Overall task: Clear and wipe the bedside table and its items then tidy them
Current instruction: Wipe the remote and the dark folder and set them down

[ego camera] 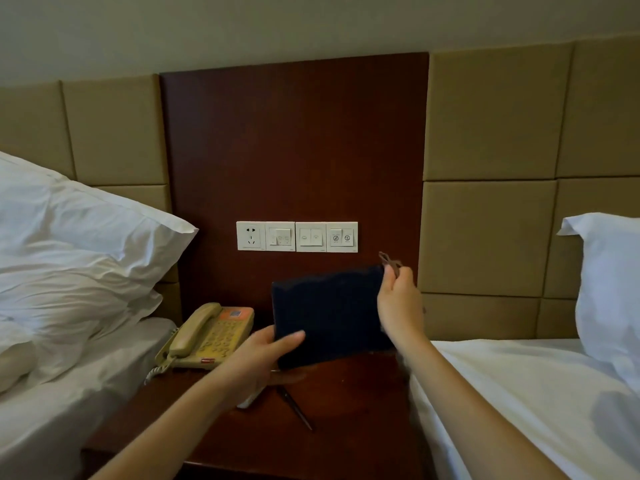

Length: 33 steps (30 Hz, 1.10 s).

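A dark navy folded cloth (329, 313) hangs above the dark wooden bedside table (346, 427). My left hand (266, 355) grips its lower left corner, thumb on the front. My right hand (398, 299) pinches its upper right corner, where a small brown loop (388, 259) sticks up. A beige telephone (207, 336) sits at the table's back left. A dark pen (296, 408) lies on the table below my left hand. A white object (247, 401) lies partly hidden under my left wrist.
White beds flank the table, with pillows on the left (76, 258) and right (609, 289). A row of wall switches and a socket (297, 236) sits on the dark wood panel behind. The phone's coiled cord (156, 372) hangs at the table's left edge.
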{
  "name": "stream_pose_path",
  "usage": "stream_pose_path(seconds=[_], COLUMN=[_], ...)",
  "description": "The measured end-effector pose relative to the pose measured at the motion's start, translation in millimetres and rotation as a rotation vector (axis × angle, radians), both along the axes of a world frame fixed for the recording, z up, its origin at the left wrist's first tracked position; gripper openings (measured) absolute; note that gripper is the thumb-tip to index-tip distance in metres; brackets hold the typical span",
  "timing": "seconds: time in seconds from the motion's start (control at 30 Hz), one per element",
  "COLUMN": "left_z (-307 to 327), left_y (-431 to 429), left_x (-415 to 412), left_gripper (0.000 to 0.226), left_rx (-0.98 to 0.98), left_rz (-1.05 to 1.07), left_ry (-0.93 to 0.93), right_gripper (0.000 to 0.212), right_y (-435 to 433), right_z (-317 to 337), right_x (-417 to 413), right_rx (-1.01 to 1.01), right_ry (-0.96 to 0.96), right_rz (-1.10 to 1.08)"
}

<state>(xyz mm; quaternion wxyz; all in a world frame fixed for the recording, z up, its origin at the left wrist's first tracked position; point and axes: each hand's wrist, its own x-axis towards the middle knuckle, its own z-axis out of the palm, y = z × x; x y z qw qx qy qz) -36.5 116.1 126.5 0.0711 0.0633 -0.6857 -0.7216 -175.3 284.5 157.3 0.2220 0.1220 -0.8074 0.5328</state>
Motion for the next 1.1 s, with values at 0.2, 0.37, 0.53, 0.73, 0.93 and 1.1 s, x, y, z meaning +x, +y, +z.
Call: stream_pose_path(seconds=[0.2,0.37,0.53,0.73,0.93,1.1], left_z=[-1,2,3,-4,-8,-9], left_y=[8,17,23,26,9,8], left_x=[-1,-1,-3,3,15,11], left_gripper=[0.031,0.028,0.028,0.034,0.028,0.053], left_rx=[0.122,0.063,0.019,0.021,0.035,0.033], left_rz=[0.041,0.069,0.056,0.061,0.015,-0.088], left_ry=[0.208,0.221,0.205,0.267,0.227,0.185], right_gripper=[0.032,0.034,0.034,0.035,0.026,0.026], right_y=[-1,-20,-46,-64,-9,9], right_z=[6,-8,-3,11,-6,-9], right_x=[10,17,54,77,20,13], right_rx=[0.006,0.374,0.536,0.589,0.598,0.617], right_ry=[0.246,0.48,0.48,0.613,0.449,0.438], right_rz=[0.108,0.056,0.281,0.411,0.278,0.167])
